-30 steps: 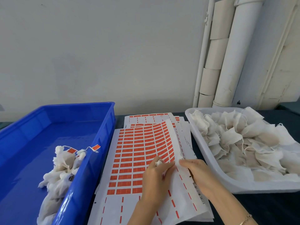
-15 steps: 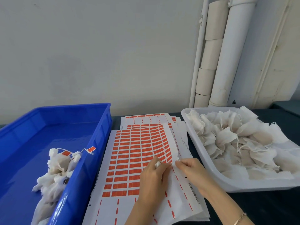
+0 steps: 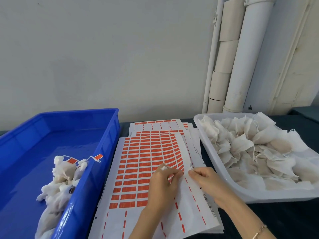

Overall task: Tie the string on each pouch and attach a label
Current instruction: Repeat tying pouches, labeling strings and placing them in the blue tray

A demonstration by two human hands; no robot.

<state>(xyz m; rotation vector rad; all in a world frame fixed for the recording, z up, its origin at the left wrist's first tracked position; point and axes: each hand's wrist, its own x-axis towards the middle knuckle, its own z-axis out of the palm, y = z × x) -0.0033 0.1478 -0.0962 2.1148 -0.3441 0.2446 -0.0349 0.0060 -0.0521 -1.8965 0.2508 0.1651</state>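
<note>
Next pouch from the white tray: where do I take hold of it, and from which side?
Probably pinch the raised top of the pouch mid-heap, coming from above with the right hand, nearest the white tray, once it frees the label sheet. That top stands free; its body is wedged among neighbours.
</note>
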